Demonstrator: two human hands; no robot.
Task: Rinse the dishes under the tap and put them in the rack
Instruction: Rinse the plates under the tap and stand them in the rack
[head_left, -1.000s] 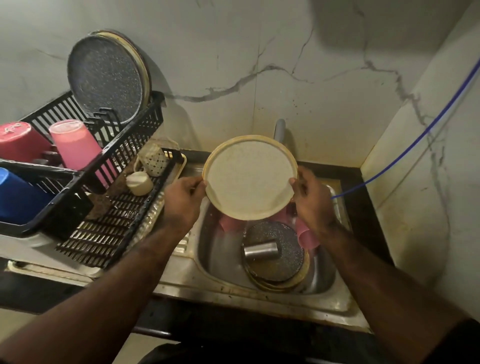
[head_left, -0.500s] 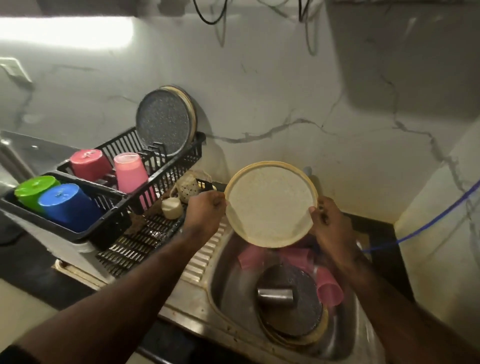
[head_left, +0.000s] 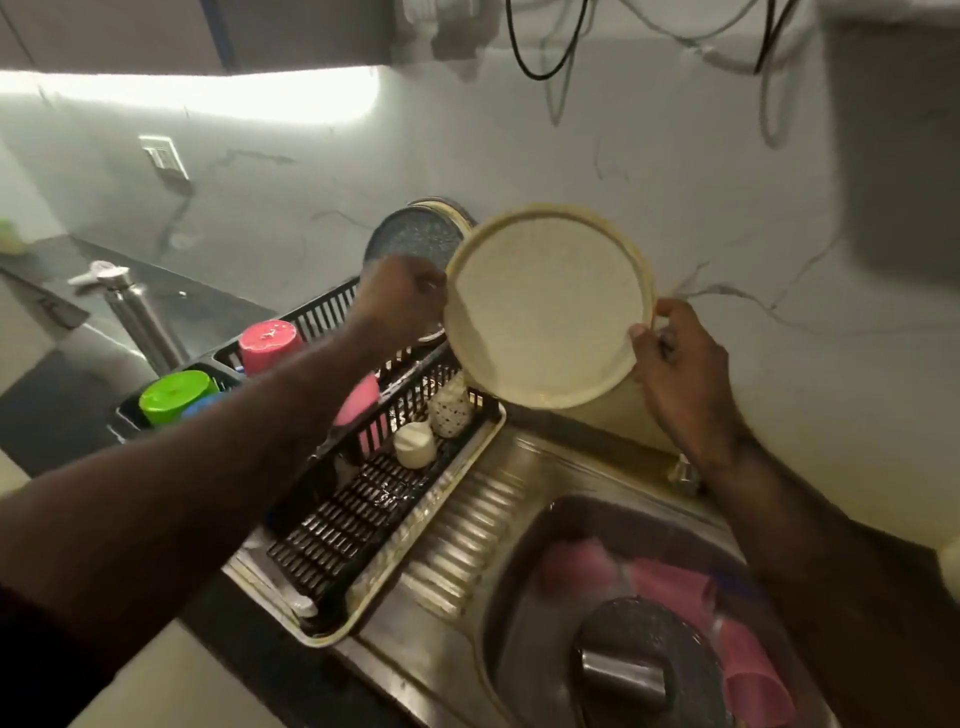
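I hold a cream round plate (head_left: 545, 306) upright in the air, over the right end of the black dish rack (head_left: 358, 514). My left hand (head_left: 400, 301) grips its left rim and my right hand (head_left: 675, 364) pinches its right rim. A dark speckled plate (head_left: 410, 234) stands upright in the rack just behind my left hand. Pink cups (head_left: 270, 343), a green cup (head_left: 174, 395) and two small cream pieces (head_left: 415, 444) sit in the rack. The steel sink (head_left: 519, 582) below right holds a dark plate (head_left: 634, 623), a steel tumbler (head_left: 623, 675) and pink cups (head_left: 675, 587).
A steel bottle (head_left: 140, 322) stands on the dark counter left of the rack. The marble wall runs close behind, with a switch plate (head_left: 163, 156) and hanging black cables (head_left: 540, 57). The ribbed drainboard (head_left: 467, 540) lies between rack and sink.
Both hands carried the cream plate up and left, from above the sink to above the rack's right end. The view swung left with it.
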